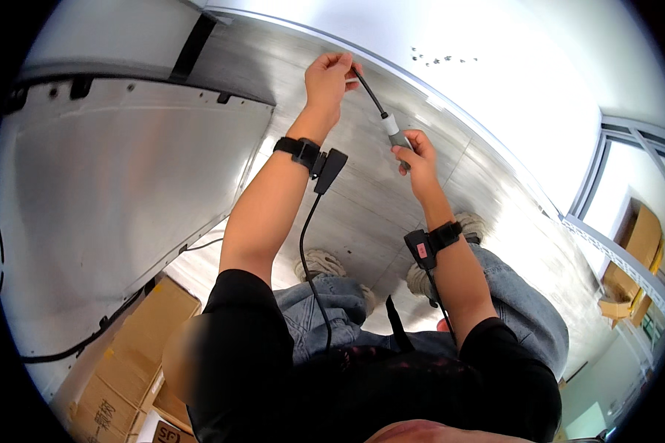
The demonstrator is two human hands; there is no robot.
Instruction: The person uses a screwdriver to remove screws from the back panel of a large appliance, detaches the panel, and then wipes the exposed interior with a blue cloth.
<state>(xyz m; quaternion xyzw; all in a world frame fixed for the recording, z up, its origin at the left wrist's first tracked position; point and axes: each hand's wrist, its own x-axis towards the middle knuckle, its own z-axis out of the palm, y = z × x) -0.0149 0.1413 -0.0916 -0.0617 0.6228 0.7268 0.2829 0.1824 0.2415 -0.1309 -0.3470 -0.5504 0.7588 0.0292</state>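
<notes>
Tool (388,123) with grey handle (398,138) in right hand (419,161), black shaft (371,93) seemingly in left hand (328,83)

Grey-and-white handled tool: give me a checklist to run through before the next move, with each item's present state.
1. Right hand gripping the handle: ok.
2. Left hand at the far end of the dark shaft: ok.
3. Shaft tip undamaged: cannot tell, it is hidden at the left hand.
4. Left wrist strap and right wrist strap in place: ok, each goes around its wrist.
5. Left cable and right cable clear of the tool: ok, both run down toward the body.
</notes>
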